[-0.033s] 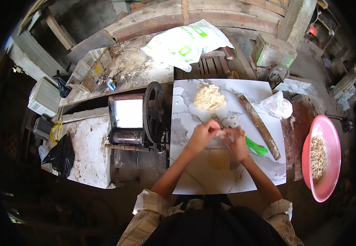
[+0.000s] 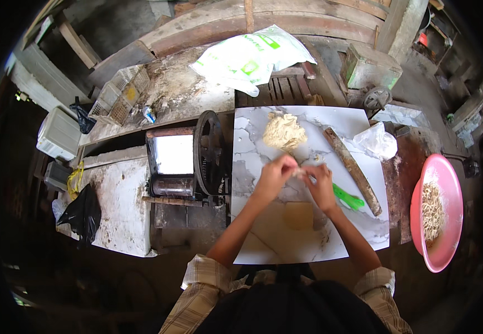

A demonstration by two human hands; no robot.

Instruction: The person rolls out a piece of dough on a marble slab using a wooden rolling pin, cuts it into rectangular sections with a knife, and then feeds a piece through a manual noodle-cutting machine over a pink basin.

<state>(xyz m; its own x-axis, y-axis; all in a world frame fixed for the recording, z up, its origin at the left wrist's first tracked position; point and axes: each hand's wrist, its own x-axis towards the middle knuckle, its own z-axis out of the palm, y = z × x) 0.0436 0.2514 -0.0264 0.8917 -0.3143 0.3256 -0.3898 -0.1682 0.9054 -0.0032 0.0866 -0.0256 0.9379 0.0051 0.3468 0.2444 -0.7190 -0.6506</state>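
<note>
Over a marble-patterned board, my left hand and my right hand meet with fingers pinched. Between their fingertips is a small pale piece of dough, partly hidden and slightly blurred. Just beyond them sits a crumpled heap of yellowish dough. A flat, round tan piece lies on the board nearer to me. Beside my right hand is a bright green tool, its kind unclear. To its right a worn wooden rolling stick lies at a slant.
Left of the board stands a roller machine with a dark wheel. At right is a pink basin holding twisted dough strips. A white plastic bag rests at the board's right edge; a larger white-green sack lies behind.
My fingers have shifted very slightly around the small dough piece. Everything else looks the same, apart from a slight shift of the whole view.
</note>
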